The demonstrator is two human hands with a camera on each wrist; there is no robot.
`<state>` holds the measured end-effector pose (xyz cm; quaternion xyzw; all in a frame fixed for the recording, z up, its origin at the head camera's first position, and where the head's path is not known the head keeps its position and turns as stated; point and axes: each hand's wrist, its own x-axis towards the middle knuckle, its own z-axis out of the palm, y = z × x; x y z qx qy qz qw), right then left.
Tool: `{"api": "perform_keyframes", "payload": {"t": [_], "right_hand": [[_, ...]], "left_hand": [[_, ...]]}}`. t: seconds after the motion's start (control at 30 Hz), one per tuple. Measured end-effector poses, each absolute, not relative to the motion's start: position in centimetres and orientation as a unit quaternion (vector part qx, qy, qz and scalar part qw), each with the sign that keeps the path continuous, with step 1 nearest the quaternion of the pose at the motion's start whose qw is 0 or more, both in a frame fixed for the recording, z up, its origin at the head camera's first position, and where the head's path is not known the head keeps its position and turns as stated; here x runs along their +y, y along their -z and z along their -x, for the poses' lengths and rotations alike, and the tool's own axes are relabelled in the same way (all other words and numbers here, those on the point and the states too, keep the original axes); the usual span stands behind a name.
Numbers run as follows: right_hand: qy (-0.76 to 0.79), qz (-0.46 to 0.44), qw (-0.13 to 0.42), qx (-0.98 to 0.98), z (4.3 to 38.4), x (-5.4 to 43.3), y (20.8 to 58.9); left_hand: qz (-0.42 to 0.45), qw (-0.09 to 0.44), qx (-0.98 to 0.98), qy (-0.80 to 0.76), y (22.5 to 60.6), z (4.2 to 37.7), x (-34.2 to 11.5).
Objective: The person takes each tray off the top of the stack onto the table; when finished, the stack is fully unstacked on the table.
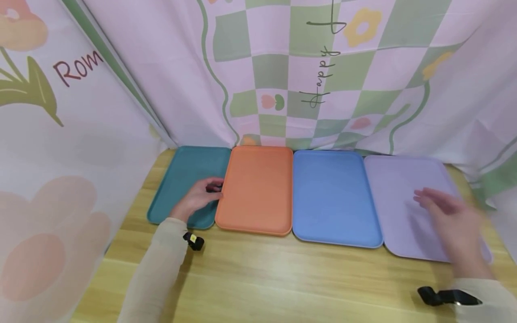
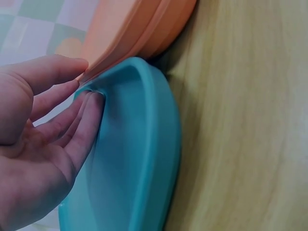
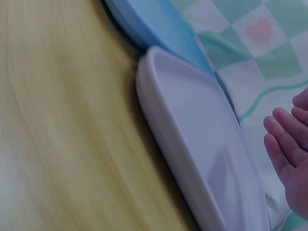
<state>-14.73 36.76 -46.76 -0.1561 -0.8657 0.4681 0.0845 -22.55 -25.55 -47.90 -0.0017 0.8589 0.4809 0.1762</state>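
Observation:
Four trays stand in a row along the back of the wooden table: teal (image 1: 194, 163), orange (image 1: 258, 193), blue (image 1: 335, 197) and pale purple (image 1: 400, 188). Over the right side of the teal tray is my left hand (image 1: 198, 195), its fingertips at the seam with the orange tray. In the left wrist view the loosely bent fingers (image 2: 89, 120) reach the teal rim, while the thumb is close by the orange rim. My right hand (image 1: 456, 220), slightly blurred, hovers over the purple tray with relaxed fingers and holds nothing.
A patterned curtain (image 1: 270, 72) hangs directly behind the trays, and a printed white cloth (image 1: 101, 148) borders the left side. Bare wooden tabletop (image 1: 282, 278) runs in front of the row. Each wrist carries a small black device (image 1: 194, 241).

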Motion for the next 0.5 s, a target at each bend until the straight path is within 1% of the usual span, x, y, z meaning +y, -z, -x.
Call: {"api": "perform_keyframes", "payload": {"t": [0.1, 0.37, 0.5], "right_hand": [[-0.475, 0.126, 0.080, -0.867, 14.9, 35.4, 46.6], [-0.499, 0.051, 0.111, -0.858, 15.4, 31.8, 46.5], [-0.496, 0.027, 0.100, -0.862, 15.7, 30.3, 46.6]], "left_hand": [[-0.002, 0.173, 0.860, -0.480, 47.9, 22.6, -25.5], [-0.019, 0.167, 0.864, -0.474, 47.9, 22.9, -25.5], [-0.026, 0.170, 0.864, -0.474, 47.6, 22.8, -25.5]]}}
